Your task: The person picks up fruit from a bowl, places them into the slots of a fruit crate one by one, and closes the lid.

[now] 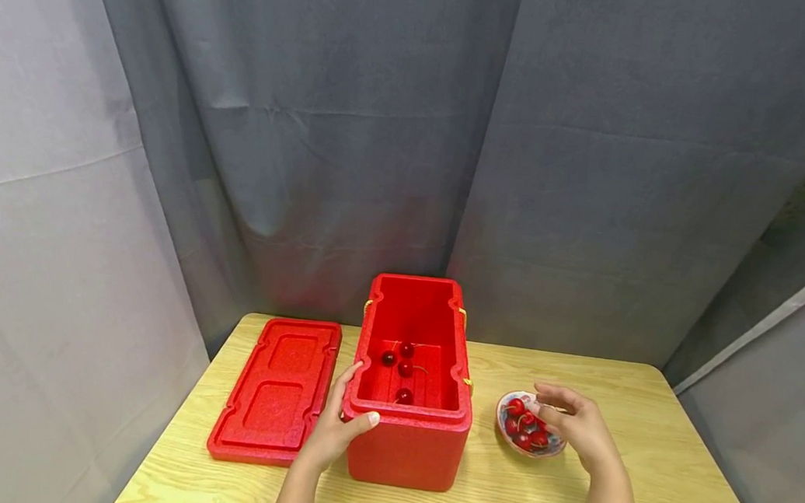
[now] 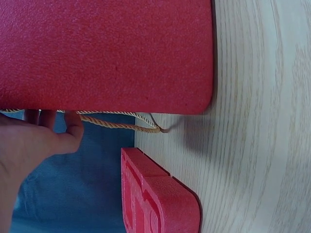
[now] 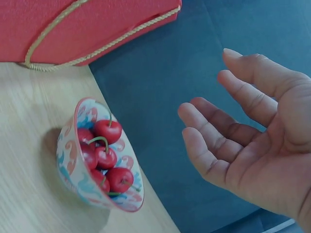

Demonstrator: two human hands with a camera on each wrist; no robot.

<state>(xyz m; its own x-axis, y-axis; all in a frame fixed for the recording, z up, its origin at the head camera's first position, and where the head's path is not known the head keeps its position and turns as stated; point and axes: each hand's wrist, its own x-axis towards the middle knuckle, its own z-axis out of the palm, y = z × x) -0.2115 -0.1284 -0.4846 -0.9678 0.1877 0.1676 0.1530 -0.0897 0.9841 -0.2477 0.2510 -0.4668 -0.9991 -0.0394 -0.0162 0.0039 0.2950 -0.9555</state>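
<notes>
Tabletop (image 1: 668, 457) leaves room between bowl (image 3: 68, 155), loose right fingers (image 3: 250, 98) nearby, and box (image 1: 405, 454), edge gripped by left fingers (image 1: 345, 378)

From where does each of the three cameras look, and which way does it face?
Head: worn on the head, facing forward and down at the red box, its lid and the bowl of cherries; left hand and right hand show.
Left wrist: on that wrist, facing the red box's outer wall, rope and lid; only the left hand shows.
Right wrist: on that wrist, facing the bowl and part of the red box; only the right hand shows.
Shared: head and right wrist both see the bowl.
</notes>
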